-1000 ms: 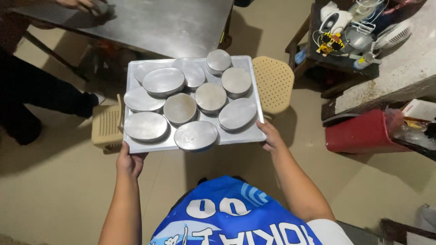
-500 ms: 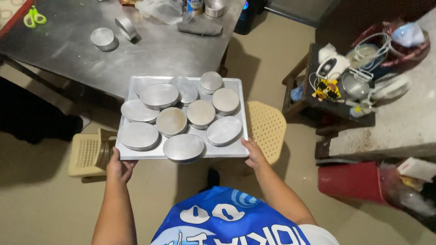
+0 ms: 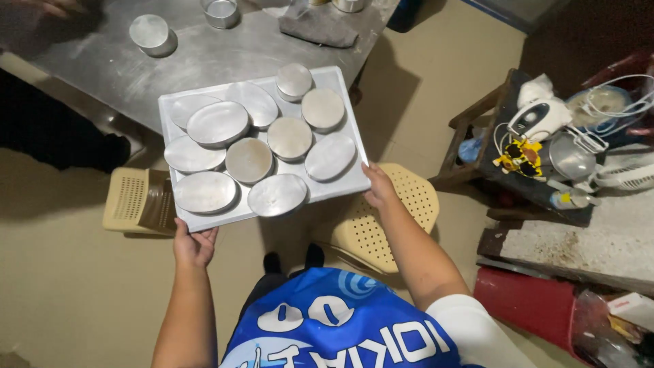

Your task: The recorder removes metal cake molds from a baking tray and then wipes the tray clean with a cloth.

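Note:
I carry a rectangular metal tray (image 3: 344,184) in front of me. My left hand (image 3: 193,244) grips its near left corner and my right hand (image 3: 379,187) grips its right edge. Several round and oval metal tins (image 3: 248,160) lie upside down on the tray, some overlapping. The tray's far edge hangs over the front of a steel table (image 3: 204,58).
On the table stand two round tins (image 3: 151,33), a folded grey cloth (image 3: 318,27) and more tins at the back. A beige stool (image 3: 381,225) and a beige crate (image 3: 133,201) sit on the floor below. A cluttered wooden rack (image 3: 545,150) stands at right, a red bin (image 3: 528,300) near it.
I have moved forward with the tray; the table is closer and the tray's far edge now overlaps it. Both hands keep the same grip.

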